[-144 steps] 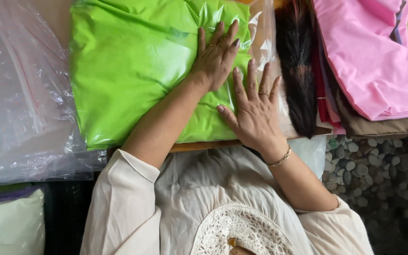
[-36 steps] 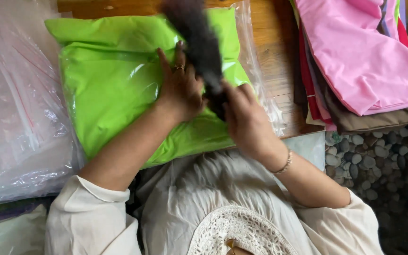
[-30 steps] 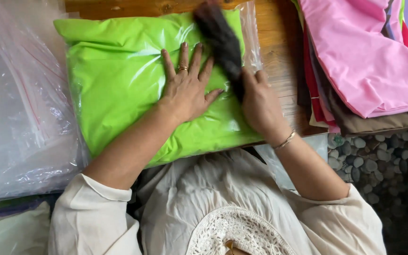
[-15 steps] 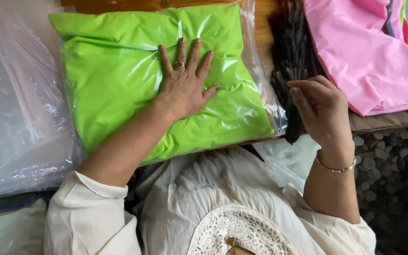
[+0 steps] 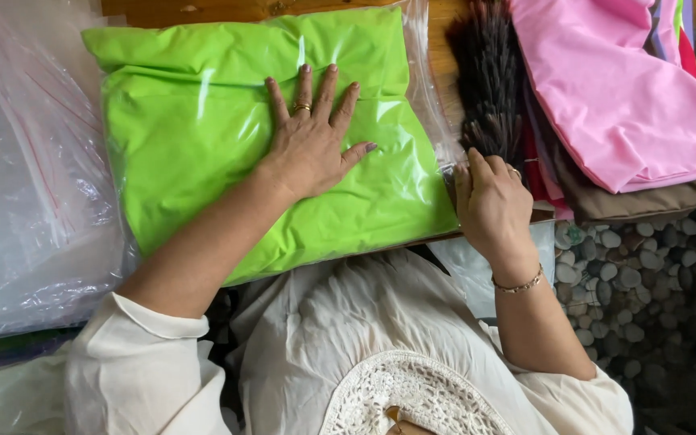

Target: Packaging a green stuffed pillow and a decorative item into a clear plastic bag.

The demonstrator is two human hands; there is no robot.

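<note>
**Pressing flat a bagged green bundle**

Bright green folded cloth (image 5: 227, 137) sealed inside a clear plastic bag (image 5: 427, 97), lying on the wooden worktop (image 5: 203, 10) straight ahead of the body. Taken as landmark from here on.

On top of the green cloth, right of its middle: left hand (image 5: 309, 141), palm down, fingers spread wide and pointing away, ring on one finger, thumb angled out to the right. Forearm running back diagonally across the near left part of the bundle to a cream sleeve.

At the bundle's right edge, near corner: right hand (image 5: 493, 201), knuckles up, fingers curled and bunched at the bag's loose clear margin. Cannot tell whether pinching the plastic or only resting against it. Bracelet on the wrist, forearm straight back to the body.

To do the step well, probably: steady flat pressure with the spread palm, right edge held still, air eased toward the open margin, no creasing of the cloth.

Just right of the bundle: a dark feather duster (image 5: 489, 76), tips touching the right hand's fingers. Further right: a stack of folded fabrics, pink cloth (image 5: 614, 89) on top. Left of the bundle: a heap of empty clear bags (image 5: 26, 177). Below the worktop's right corner: pebbled ground (image 5: 654, 282).
</note>
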